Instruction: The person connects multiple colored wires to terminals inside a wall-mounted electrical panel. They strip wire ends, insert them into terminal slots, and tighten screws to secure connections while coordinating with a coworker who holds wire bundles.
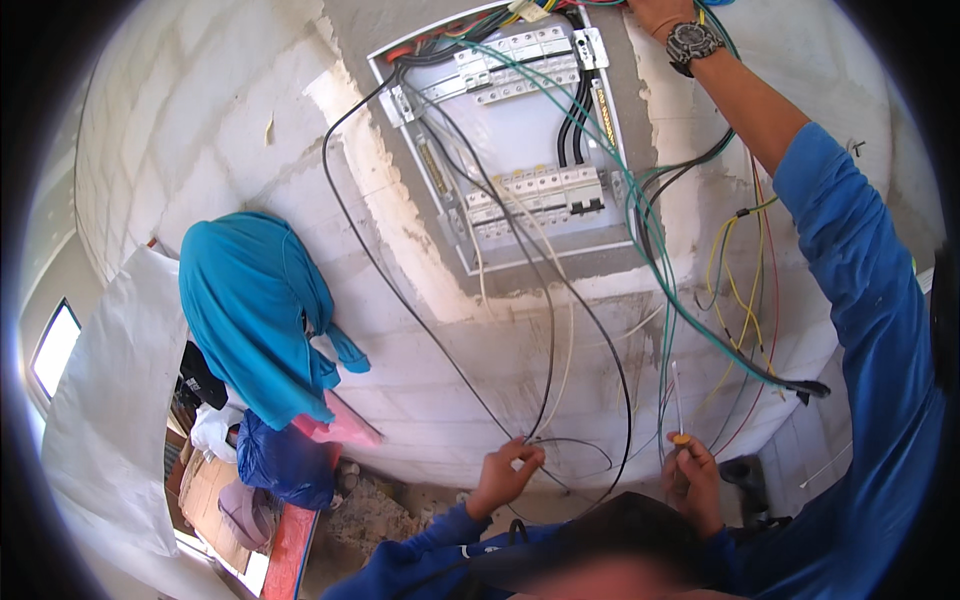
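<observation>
The left hand (500, 478) has its fingers closed on a small bunch of cables (552, 340), thumb against forefinger, low in front of the wall (240, 120) and well below the panel. Just to its right, the right hand (692, 488) grips a screwdriver (682, 439) by its handle, fingers wrapped round it, the pale shaft pointing up past a yellow collar. From the left fingers the black and white lines climb into an open electrical panel (505, 140) set in the wall; one black cable bows far out to the left on its way, and another loops down between the two hands. Inside the panel sit an upper row of breakers (520, 62) and a lower row (540, 203). Green wires (640, 235) trail down its right side, near a loose yellow coil (735, 290). On the right, a co-worker's blue-sleeved arm (855, 235) reaches above the panel, a watch (692, 42) on the wrist; its fingers are cut off by the upper edge, so their hold cannot be told. Farther left hangs a turquoise garment (250, 310), over a dark blue bag (285, 468).
</observation>
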Demonstrator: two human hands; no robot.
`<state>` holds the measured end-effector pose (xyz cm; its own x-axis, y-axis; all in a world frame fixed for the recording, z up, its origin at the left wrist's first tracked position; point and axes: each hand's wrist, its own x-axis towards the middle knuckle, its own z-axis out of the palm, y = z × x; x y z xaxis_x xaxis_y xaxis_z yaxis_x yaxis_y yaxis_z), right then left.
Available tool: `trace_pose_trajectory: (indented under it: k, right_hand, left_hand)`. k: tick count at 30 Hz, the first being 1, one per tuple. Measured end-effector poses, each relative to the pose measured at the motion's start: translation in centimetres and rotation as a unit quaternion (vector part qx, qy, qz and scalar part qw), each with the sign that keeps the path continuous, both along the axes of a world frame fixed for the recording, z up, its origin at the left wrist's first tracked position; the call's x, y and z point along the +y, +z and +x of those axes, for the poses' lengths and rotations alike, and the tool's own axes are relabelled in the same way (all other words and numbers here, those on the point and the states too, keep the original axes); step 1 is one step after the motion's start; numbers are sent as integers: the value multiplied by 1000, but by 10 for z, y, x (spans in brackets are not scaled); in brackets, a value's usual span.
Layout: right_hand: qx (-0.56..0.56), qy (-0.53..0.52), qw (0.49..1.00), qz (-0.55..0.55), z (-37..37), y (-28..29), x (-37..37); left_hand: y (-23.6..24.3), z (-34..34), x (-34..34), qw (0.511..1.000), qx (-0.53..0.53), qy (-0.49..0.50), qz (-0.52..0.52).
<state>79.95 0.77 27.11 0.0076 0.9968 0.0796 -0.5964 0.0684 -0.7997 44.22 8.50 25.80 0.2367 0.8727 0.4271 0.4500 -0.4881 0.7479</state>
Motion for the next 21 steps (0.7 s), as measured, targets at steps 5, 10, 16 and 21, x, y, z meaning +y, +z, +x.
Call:
trace_pose_trajectory:
  k: [5,10,16,21]
  right_hand:
    - [78,-72,994,27,-36,-4,-18]
    - [-23,-175,984,10,-82,-29,-46]
    - [-236,-213,930,-183,-120,-144,-99]
    - [-431,-161,845,-272,-127,-301,-230]
  left_hand:
    - [-1,-23,2,999,-43,4,18]
    - [-10,-38,-23,995,-57,-76,17]
    - [-83,-104,-87,980,62,-132,-138]
    - [-240,-186,-141,908,188,-98,-362]
